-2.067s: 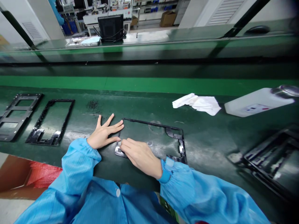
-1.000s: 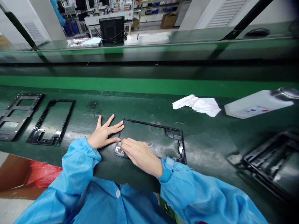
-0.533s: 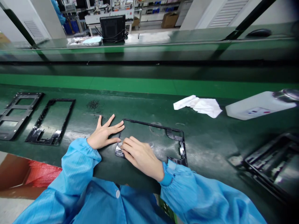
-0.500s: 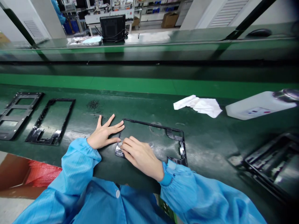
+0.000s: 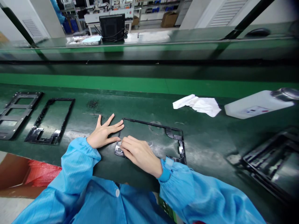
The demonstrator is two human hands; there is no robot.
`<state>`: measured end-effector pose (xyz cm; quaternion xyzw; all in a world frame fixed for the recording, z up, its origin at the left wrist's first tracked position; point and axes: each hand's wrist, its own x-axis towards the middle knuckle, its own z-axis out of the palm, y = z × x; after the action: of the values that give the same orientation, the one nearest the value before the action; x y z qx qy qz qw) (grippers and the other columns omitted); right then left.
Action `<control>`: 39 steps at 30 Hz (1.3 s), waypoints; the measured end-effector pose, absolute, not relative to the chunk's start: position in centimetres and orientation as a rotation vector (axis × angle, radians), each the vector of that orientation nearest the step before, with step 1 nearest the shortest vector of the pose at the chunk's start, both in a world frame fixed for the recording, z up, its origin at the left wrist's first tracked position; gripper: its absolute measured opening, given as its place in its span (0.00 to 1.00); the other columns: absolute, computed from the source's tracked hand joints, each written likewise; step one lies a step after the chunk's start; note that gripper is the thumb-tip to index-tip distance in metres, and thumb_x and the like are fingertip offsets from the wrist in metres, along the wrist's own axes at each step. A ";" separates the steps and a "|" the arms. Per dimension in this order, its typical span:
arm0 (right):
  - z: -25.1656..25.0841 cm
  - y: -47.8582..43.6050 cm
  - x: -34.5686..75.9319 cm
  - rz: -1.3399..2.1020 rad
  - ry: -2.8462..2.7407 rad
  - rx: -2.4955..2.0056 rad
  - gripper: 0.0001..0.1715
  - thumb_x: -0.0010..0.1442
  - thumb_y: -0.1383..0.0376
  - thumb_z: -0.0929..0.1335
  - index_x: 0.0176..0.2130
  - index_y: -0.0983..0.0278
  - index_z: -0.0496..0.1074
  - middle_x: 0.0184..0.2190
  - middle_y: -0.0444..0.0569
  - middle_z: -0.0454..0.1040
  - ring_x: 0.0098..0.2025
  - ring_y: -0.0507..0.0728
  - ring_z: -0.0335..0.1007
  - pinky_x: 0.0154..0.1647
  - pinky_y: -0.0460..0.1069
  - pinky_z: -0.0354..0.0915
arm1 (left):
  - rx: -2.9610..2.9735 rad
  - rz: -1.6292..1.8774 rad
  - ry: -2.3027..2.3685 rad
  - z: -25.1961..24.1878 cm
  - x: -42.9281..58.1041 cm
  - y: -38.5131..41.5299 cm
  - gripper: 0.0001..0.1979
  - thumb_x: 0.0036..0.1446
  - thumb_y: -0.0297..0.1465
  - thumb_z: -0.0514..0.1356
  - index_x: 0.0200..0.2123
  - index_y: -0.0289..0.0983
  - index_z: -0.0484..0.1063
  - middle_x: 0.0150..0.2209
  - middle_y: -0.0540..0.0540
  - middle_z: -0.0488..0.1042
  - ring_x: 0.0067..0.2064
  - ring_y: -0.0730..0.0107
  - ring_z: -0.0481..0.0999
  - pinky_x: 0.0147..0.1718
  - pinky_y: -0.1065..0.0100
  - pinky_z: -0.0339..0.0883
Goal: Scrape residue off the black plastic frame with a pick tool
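A thin black rectangular frame (image 5: 151,124) lies flat on the green bench in front of me. My left hand (image 5: 104,133) is spread, its fingertips and thumb resting at the frame's left edge. Over the near left corner, my right hand (image 5: 141,154) has its fingers curled and pinched together against the frame. Whatever sits between those fingertips is hidden. Silvery parts show at that corner and at the frame's right end. Beyond my left hand is a small heap of fine black bits (image 5: 92,104).
Another black frame (image 5: 66,119) and a grey-black plate with openings (image 5: 17,116) lie left. A crumpled white cloth (image 5: 203,105) and a white bottle (image 5: 249,105) lie right, with blurred stacked black frames (image 5: 268,165) nearer. A cardboard box with red wrap (image 5: 42,172) stands below the left edge.
Both hands stay nearly in place at the black frame's left end. The whole view has shifted very slightly.
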<state>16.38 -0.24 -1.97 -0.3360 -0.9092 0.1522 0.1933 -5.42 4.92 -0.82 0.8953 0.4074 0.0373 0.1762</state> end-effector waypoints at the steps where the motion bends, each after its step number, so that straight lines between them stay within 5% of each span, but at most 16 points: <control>1: -2.0 -0.2 16.4 0.440 -2.546 -0.937 0.12 0.69 0.67 0.61 0.33 0.64 0.66 0.34 0.47 0.69 0.36 0.53 0.63 0.31 0.47 0.56 | 2.533 0.105 1.152 -0.8 -5.4 4.9 0.29 0.66 0.43 0.54 0.67 0.50 0.49 0.67 0.48 0.54 0.70 0.54 0.32 0.57 0.33 0.14; 34: -1.0 0.6 17.7 0.690 -2.417 -0.841 0.10 0.69 0.66 0.61 0.36 0.62 0.68 0.34 0.47 0.71 0.39 0.54 0.67 0.37 0.46 0.61 | 2.518 0.149 1.166 -1.1 -5.3 4.9 0.30 0.65 0.44 0.54 0.67 0.51 0.49 0.67 0.48 0.53 0.70 0.53 0.33 0.57 0.33 0.16; 39: -1.0 1.2 18.3 0.517 -2.230 -1.026 0.08 0.69 0.66 0.61 0.39 0.63 0.68 0.37 0.49 0.71 0.42 0.55 0.68 0.40 0.47 0.63 | 2.413 0.333 1.202 -0.3 -4.6 4.6 0.18 0.70 0.40 0.45 0.54 0.47 0.70 0.68 0.52 0.47 0.70 0.57 0.32 0.61 0.37 0.22</control>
<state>18.31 1.17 -1.04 -0.3888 -0.8448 0.1958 0.3113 -4.64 4.57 -0.29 0.8684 0.4325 0.1197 0.2112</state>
